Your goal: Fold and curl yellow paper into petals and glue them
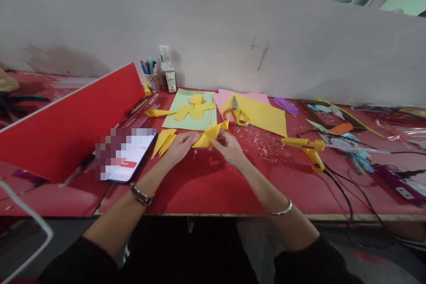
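Both of my hands hold a folded piece of yellow paper just above the red table. My left hand pinches its left end, and my right hand grips its right side. Left of my left hand lie several folded yellow paper pieces. Beyond my hands, cut yellow paper pieces rest on a light green sheet, with a rolled yellow paper cone at its left. Scissors with red and yellow handles lie on a yellow sheet.
A yellow glue gun with a black cord lies right of paper scraps. At left are a phone and a standing red board. A pen cup and a bottle stand near the wall. A purple power strip sits far right.
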### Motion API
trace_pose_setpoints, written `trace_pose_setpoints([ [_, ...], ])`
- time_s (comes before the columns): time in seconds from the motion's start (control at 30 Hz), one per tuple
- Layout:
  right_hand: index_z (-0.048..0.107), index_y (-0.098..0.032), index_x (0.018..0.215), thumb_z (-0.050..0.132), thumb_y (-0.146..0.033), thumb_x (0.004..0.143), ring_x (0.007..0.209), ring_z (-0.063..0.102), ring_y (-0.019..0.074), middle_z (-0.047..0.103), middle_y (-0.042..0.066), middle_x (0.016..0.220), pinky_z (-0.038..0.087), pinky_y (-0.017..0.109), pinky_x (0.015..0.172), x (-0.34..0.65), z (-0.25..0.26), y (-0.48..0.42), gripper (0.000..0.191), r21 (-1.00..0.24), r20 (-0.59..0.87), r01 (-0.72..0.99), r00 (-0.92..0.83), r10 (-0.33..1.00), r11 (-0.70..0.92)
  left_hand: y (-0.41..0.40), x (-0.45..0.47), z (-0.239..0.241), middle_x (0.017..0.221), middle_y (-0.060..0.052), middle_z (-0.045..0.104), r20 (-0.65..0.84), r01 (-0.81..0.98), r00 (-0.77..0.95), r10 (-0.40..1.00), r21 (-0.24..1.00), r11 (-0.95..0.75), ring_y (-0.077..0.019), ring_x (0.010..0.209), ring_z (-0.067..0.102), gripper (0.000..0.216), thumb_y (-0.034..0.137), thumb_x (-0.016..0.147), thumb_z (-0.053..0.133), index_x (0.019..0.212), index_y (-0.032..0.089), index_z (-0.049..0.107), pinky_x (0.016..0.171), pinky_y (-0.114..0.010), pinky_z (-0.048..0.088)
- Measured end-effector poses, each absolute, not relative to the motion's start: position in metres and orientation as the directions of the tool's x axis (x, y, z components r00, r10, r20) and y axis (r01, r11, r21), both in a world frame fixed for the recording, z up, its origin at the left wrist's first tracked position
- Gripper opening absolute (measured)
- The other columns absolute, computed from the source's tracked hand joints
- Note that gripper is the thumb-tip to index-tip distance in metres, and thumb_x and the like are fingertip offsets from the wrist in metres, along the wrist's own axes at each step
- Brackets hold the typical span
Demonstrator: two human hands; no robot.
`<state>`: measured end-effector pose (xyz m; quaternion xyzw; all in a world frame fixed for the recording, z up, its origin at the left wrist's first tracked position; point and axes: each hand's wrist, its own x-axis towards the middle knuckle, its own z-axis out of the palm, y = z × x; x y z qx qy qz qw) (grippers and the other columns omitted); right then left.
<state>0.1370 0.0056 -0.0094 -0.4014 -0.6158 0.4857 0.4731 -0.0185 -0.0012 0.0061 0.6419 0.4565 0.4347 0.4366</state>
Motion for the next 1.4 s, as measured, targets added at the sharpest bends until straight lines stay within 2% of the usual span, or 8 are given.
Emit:
trace_pose_setpoints([
  [0.17,0.048,-0.018,0.07,0.055,-0.028,0.066,0.052,0.054,0.0082,0.053,-0.002,0.067,0.046,0.023,0.053,0.138,-0.006,0.004,0.013,-0.97,0.222,0.038,-0.264,0.939,0.24,-0.001,-0.017,0.005,0.062,-0.001,0.06,0.053,0.188,0.387,0.921,0.973,-0.135,-0.0087,0.046,0.05,0.027,0.035,0.068,0.045,0.075,0.013,0.059,0.049,-0.021,0.042],
  [0.37,0.048,-0.018,0.062,0.06,-0.032,0.062,0.055,0.055,0.0099,0.055,-0.003,0.058,0.047,0.025,0.056,0.137,-0.007,0.003,0.018,-0.977,0.195,0.034,-0.277,0.941,0.213,0.0,-0.015,-0.003,0.062,-0.004,0.062,0.034,0.263,0.366,0.93,0.955,-0.138,-0.01,0.049,0.052,0.024,0.036,0.067,0.052,0.068,0.013,0.059,0.048,-0.021,0.041],
  [0.53,0.049,-0.018,0.058,0.061,-0.039,0.059,0.049,0.054,0.009,0.055,-0.004,0.055,0.046,0.023,0.051,0.136,-0.008,0.003,0.025,-0.986,0.155,0.027,-0.222,0.963,0.165,-0.004,-0.011,-0.002,0.054,-0.003,0.059,0.039,0.276,0.368,0.929,0.949,-0.15,-0.0092,0.043,0.051,0.027,0.037,0.073,0.047,0.061,0.013,0.055,0.044,-0.02,0.039],
  [0.7,0.045,-0.018,0.054,0.056,-0.037,0.065,0.043,0.049,0.0074,0.047,-0.005,0.048,0.042,0.021,0.046,0.135,-0.007,0.003,0.024,-0.972,0.2,0.092,-0.171,0.965,0.218,-0.006,-0.006,-0.002,0.054,-0.001,0.057,0.022,0.241,0.411,0.911,0.962,-0.132,-0.008,0.04,0.051,0.027,0.034,0.078,0.04,0.063,0.014,0.051,0.045,-0.02,0.038],
  [1.0,0.043,-0.02,0.071,0.053,-0.035,0.067,0.054,0.051,0.0088,0.049,-0.003,0.064,0.046,0.021,0.046,0.133,-0.013,0.005,0.019,-0.97,0.223,0.067,-0.141,0.965,0.234,-0.007,-0.002,-0.007,0.046,0.007,0.038,0.046,0.202,0.343,0.938,0.972,-0.121,-0.0051,0.037,0.036,0.019,0.032,0.078,0.04,0.065,0.018,0.039,0.038,-0.018,0.029],
  [1.2,0.04,-0.022,0.081,0.052,-0.031,0.068,0.05,0.053,0.0077,0.051,-0.006,0.06,0.046,0.02,0.048,0.132,-0.011,0.003,0.02,-0.97,0.236,0.021,-0.146,0.961,0.242,-0.009,-0.001,-0.004,0.043,0.006,0.042,0.035,0.223,0.377,0.925,0.966,-0.127,-0.0044,0.032,0.035,0.025,0.034,0.08,0.034,0.062,0.018,0.04,0.035,-0.017,0.027],
  [1.3,0.041,-0.021,0.085,0.054,-0.031,0.068,0.041,0.051,0.0066,0.051,-0.008,0.053,0.043,0.018,0.042,0.132,-0.008,0.002,0.023,-0.985,0.173,0.004,-0.147,0.974,0.175,-0.009,-0.002,-0.004,0.043,0.006,0.046,0.043,0.233,0.365,0.93,0.963,-0.136,-0.004,0.03,0.036,0.025,0.034,0.081,0.034,0.063,0.017,0.041,0.034,-0.016,0.027],
  [1.4,0.047,-0.017,0.079,0.048,-0.038,0.072,0.027,0.041,0.0046,0.048,-0.008,0.041,0.03,0.016,0.03,0.133,-0.006,0.001,0.022,-0.997,0.037,0.06,-0.238,0.97,0.053,-0.009,-0.002,-0.005,0.044,0.005,0.049,0.057,0.239,0.335,0.94,0.96,-0.144,-0.0044,0.03,0.04,0.026,0.037,0.08,0.036,0.065,0.017,0.042,0.033,-0.016,0.029],
])
